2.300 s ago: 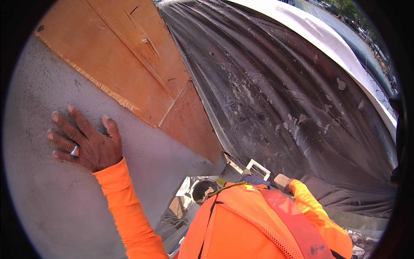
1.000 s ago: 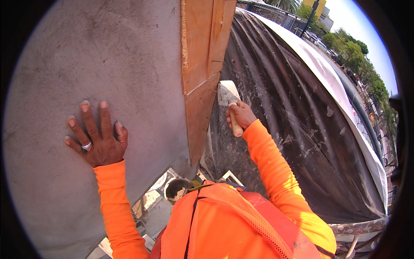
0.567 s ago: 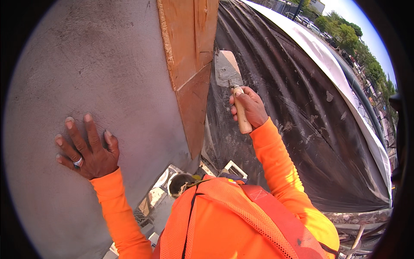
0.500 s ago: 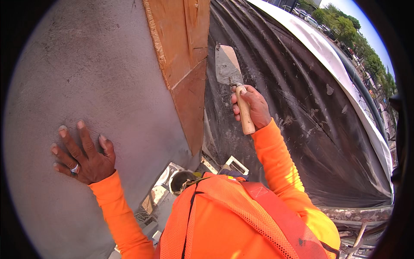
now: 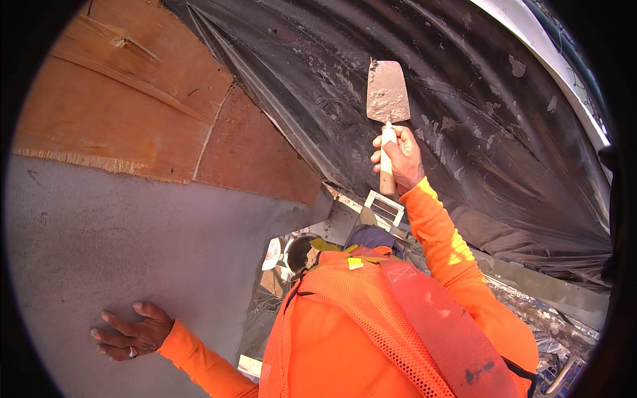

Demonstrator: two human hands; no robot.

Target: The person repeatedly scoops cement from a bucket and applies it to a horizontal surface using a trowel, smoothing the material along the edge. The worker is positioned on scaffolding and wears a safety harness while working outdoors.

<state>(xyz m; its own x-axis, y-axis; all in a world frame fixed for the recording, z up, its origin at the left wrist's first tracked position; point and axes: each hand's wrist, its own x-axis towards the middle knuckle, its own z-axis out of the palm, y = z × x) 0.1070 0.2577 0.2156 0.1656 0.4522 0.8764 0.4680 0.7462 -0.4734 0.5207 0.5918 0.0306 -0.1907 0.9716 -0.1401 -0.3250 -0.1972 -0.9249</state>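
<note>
My right hand (image 5: 403,159) is closed round the wooden handle of a trowel (image 5: 388,91), held out in front of the dark plastic sheet. Its flat blade points away from me and carries a smear of grey mortar, with a small dark lump at one tip corner. On the left, my left hand (image 5: 135,331) lies against the smooth grey plastered wall (image 5: 133,245), fingers spread, a ring on one of them. Orange-brown plywood (image 5: 126,99) borders the plaster along a rough, splintered edge.
Black plastic sheeting (image 5: 464,126) hangs in folds at the right, with dried splashes on it and a white edge band. Below me are a dark bucket (image 5: 300,253), a white rectangular frame (image 5: 385,207) and cluttered boards. A pale pole (image 5: 564,375) stands at the lower right.
The view has swung to the right, so the plywood now fills the upper left. The trowel blade has turned and shows its mortar-smeared face more fully. My left hand sits lower in view.
</note>
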